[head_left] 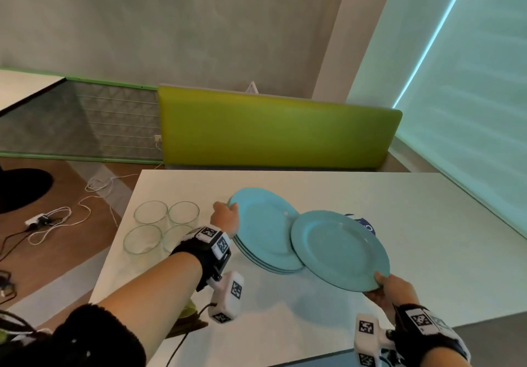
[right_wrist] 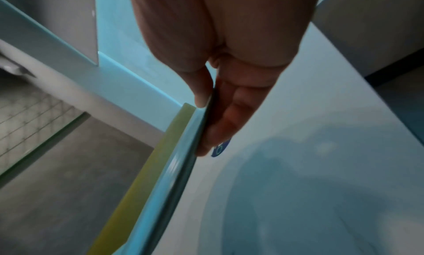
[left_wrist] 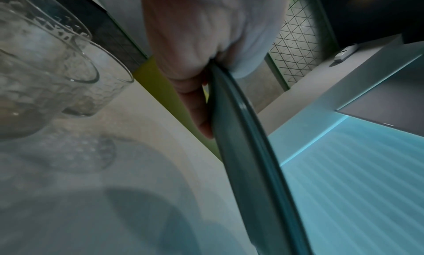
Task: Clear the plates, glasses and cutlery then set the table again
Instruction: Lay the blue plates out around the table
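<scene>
My left hand [head_left: 226, 214] pinches the far-left rim of a stack of light blue plates [head_left: 265, 232] on the white table [head_left: 427, 224]. In the left wrist view the thumb and fingers [left_wrist: 197, 103] clamp the stack's rim [left_wrist: 247, 141], which stands off the tabletop there. My right hand [head_left: 382, 284] grips the near rim of a single blue plate [head_left: 339, 249], held above the table and overlapping the stack's right edge. The right wrist view shows the thumb on top and the fingers [right_wrist: 220, 117] under that plate [right_wrist: 169, 177]. Several empty glasses [head_left: 159, 225] stand left of the stack.
A blue-and-white patterned item [head_left: 365, 222] sits on the table behind the held plate, mostly hidden. A green bench back [head_left: 273, 135] runs along the table's far edge. Cables and a power strip [head_left: 42, 219] lie on the floor at the left.
</scene>
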{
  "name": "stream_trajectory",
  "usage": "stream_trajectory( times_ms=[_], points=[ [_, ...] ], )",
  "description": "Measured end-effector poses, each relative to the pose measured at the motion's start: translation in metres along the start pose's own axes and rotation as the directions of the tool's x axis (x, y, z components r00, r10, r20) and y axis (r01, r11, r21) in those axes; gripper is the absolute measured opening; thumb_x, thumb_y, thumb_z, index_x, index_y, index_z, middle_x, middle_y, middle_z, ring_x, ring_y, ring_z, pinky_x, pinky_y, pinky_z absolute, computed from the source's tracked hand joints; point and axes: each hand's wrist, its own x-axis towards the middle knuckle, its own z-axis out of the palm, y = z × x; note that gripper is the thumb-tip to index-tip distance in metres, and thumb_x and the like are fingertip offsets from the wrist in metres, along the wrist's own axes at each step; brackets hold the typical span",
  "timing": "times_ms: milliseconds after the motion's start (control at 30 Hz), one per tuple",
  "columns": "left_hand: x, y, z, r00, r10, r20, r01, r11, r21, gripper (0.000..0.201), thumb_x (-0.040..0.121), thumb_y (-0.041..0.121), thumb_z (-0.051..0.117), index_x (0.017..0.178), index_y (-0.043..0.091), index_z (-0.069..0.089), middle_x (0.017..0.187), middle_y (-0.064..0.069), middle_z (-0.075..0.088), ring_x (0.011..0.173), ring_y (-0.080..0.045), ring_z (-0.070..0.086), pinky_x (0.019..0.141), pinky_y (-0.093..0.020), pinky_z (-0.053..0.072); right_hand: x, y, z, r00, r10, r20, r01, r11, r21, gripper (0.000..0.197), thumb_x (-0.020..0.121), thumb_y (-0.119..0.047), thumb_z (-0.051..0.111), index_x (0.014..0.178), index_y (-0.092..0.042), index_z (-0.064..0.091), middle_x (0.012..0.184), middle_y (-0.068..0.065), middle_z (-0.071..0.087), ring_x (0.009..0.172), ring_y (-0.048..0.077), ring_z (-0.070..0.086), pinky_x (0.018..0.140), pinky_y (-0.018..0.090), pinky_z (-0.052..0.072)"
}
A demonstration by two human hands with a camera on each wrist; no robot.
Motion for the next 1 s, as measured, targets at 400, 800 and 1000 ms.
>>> stream_trajectory(
  times_ms=[400, 800, 1000],
  points=[
    [0.01, 0.005, -0.042, 0.984, 0.015, -0.176, -0.015, 1.0, 0.003, 0.043, 0.102, 0.026, 0.034, 0.135, -0.002, 0.035, 0.135, -0.027, 0.048, 0.124, -0.04, 0.047, 0.097, -0.041, 0.039, -0.001, 0.052, -0.008, 0.977, 0.155, -0.146, -0.142, 0.985, 0.093, 0.039, 0.097, 0.003, 0.038, 0.135, 0.012, 0.036, 0.137, 0.032, 0.042, 0.092, 0.036, 0.053, 0.036, 0.028, 0.052],
    [0.013, -0.012, -0.078, 0.993, 0.069, -0.098, -0.072, 0.997, -0.024, 0.042, 0.1, 0.031, 0.037, 0.13, 0.001, 0.04, 0.129, -0.022, 0.054, 0.117, -0.037, 0.054, 0.096, -0.04, 0.043, -0.035, 0.1, 0.031, 0.962, 0.213, -0.17, -0.207, 0.977, 0.056, 0.037, 0.093, 0.006, 0.047, 0.126, 0.021, 0.041, 0.066, 0.023, 0.058, 0.047, 0.034, 0.058, 0.025, 0.028, 0.045],
    [0.016, -0.015, -0.088, 0.994, 0.073, -0.086, -0.079, 0.995, -0.068, 0.043, 0.1, 0.032, 0.037, 0.13, 0.001, 0.04, 0.128, -0.022, 0.055, 0.116, -0.037, 0.055, 0.097, -0.041, 0.044, -0.053, 0.113, 0.05, 0.955, 0.264, -0.135, -0.264, 0.964, 0.021, 0.032, 0.093, 0.005, 0.049, 0.123, 0.011, 0.042, 0.109, 0.038, 0.054, 0.061, 0.033, 0.051, 0.024, 0.028, 0.043]
  ],
)
